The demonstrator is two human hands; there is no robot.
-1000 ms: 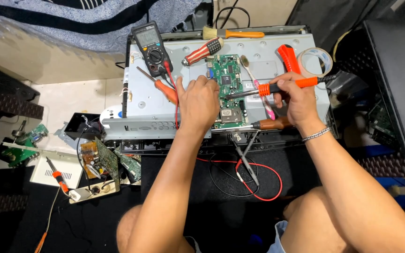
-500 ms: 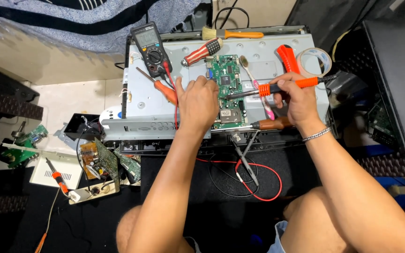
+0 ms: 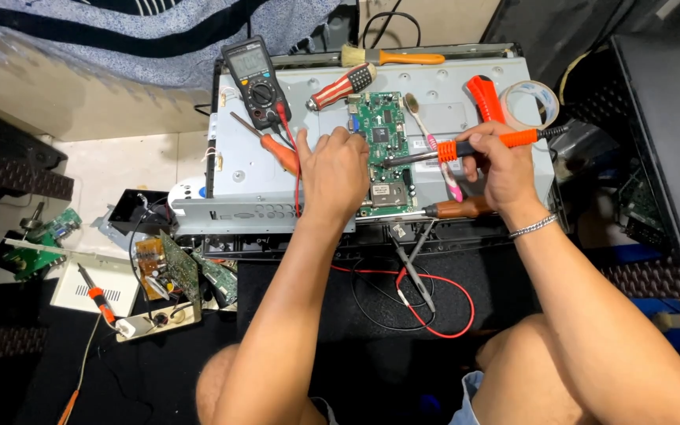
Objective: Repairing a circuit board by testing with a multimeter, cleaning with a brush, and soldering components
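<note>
Soldering work under way on the green circuit board point(image 3: 386, 153), mounted at the middle of the grey metal chassis point(image 3: 257, 169). Right hand point(image 3: 501, 169) closed in a grip around the orange-handled soldering iron point(image 3: 466, 147), tip resting at the board's middle. Left hand point(image 3: 334, 169) pressed on the board's left edge, fingers curled; whether anything is pinched there cannot be told. Next move, by judgement: a steady tip, kept clear of neighbouring parts. Crowding the work: multimeter point(image 3: 253, 79) at far left, its red lead point(image 3: 434, 303) trailing near; toothbrush point(image 3: 433, 142) just right of the board; brown-handled screwdriver point(image 3: 454, 208) below it; tape roll point(image 3: 530, 102) far right.
</note>
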